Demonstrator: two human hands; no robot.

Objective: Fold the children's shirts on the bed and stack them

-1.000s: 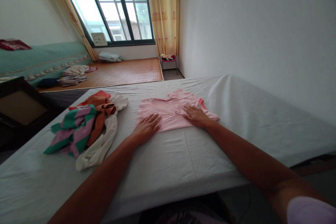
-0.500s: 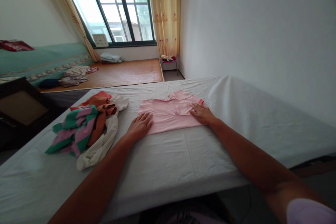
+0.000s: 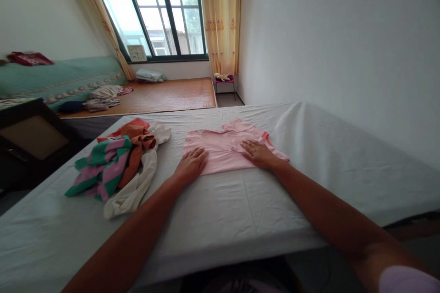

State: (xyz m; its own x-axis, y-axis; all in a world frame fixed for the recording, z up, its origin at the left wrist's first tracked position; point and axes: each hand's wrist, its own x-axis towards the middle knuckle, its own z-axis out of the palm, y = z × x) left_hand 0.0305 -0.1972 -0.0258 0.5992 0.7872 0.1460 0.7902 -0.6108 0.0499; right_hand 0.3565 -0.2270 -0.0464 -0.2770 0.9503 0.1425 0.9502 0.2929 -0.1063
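The pink shirt [image 3: 223,151] is laid flat near the middle of the bed [image 3: 240,210], on the white sheet. It is pressed down by the left hand [image 3: 190,165] and right hand [image 3: 258,153], both spread flat. A heap of clothes [image 3: 117,165] is seen towards the bed's left edge.

A folded pink cotton garment [image 3: 223,151] lies flat on the white-sheeted bed [image 3: 240,210], about midway along it and nearer the far edge than the near one. The left hand [image 3: 190,167] rests flat on the garment's near left corner, the right hand [image 3: 258,154] on its right part. Left of the garment, near the bed's left edge, sits a heap of striped, orange and white clothes [image 3: 118,165], apart from it. Beyond the far edge lies a woven mat platform [image 3: 165,94].
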